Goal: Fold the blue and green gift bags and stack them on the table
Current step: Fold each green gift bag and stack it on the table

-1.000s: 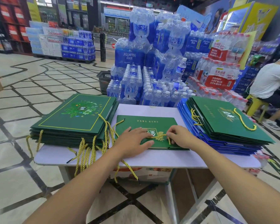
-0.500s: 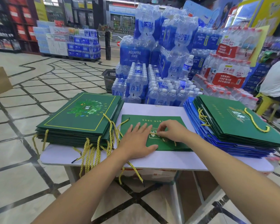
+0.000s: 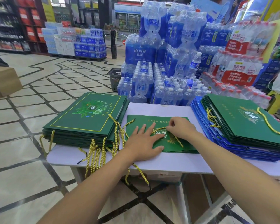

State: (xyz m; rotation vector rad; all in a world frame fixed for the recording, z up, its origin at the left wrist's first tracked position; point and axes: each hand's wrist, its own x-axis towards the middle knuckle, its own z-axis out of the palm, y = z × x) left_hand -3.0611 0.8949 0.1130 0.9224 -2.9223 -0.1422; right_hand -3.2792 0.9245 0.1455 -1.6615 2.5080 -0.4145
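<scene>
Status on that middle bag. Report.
Left hand flat on the green bag. Right hand pinches its gold cord. Loose cords from left stack cross its left edge.

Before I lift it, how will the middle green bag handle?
Probably light and stiff: the green bag lies flat like card. It may slide on the smooth table. Its gold cord, pinched by the right hand, looks floppy.

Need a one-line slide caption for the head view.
Left hand presses a green gift bag flat on the table while right hand pinches its gold cord handle.
</scene>
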